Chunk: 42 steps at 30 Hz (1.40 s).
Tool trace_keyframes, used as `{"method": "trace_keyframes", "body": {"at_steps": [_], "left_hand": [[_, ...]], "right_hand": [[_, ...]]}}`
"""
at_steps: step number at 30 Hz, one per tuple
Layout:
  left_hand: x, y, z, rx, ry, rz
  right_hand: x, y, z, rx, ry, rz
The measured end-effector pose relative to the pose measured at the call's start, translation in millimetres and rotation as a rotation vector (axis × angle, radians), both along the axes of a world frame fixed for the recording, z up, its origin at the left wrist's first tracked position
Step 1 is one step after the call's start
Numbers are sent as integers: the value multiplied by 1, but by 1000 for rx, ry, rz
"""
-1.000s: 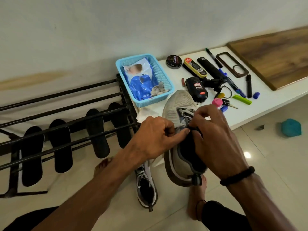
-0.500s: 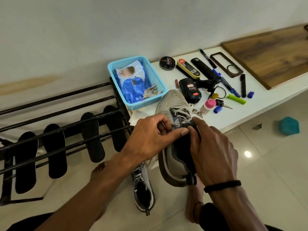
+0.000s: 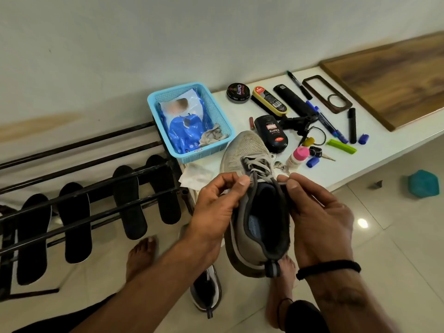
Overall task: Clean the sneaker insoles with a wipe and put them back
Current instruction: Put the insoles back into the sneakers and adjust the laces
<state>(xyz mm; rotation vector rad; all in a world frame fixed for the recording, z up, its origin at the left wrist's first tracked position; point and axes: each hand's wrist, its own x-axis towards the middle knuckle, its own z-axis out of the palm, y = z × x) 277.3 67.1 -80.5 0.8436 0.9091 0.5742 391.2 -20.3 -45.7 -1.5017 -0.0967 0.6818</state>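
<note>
— sneaker [image 3: 254, 212] sits between both hands, toe over the tabletop [image 3: 240, 116] edge; left hand [image 3: 216, 210] and right hand [image 3: 319, 217] now spread its collar, each grip clamped on a side.
— a second ago they pinched together at the tongue; the opening is ready for an insole.

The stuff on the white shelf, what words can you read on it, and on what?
"Cherry": lid of the round black tin.
"KIWI": red badge on the yellow-edged brush.
"Cherry": upside down on the black bottle.
Blue wipes packet in the basket: print too blurred.
Blue pens: print too small.
</note>
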Motion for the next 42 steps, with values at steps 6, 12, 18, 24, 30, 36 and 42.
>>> {"method": "trace_keyframes", "body": {"at_steps": [6, 12, 18, 24, 30, 36, 42], "left_hand": [[4, -6, -6, -240, -178, 80], [-1, 0, -8, -192, -135, 26], [-11, 16, 15, 125, -40, 66], [-36, 36, 81, 674, 104, 81], [-38, 51, 199, 1017, 173, -26], [-35, 47, 302, 1246, 233, -23], [-35, 17, 373, 1333, 238, 1]], "right_hand": [[1, -1, 3, 148, 363, -106], [10, -2, 7, 280, 450, -147], [17, -2, 28, 233, -69, -169], [19, 0, 67, 172, -571, -129], [17, 7, 133, 155, -719, 44], [28, 13, 162, -87, -772, 377], [27, 1, 185, -146, -684, 454]]}}
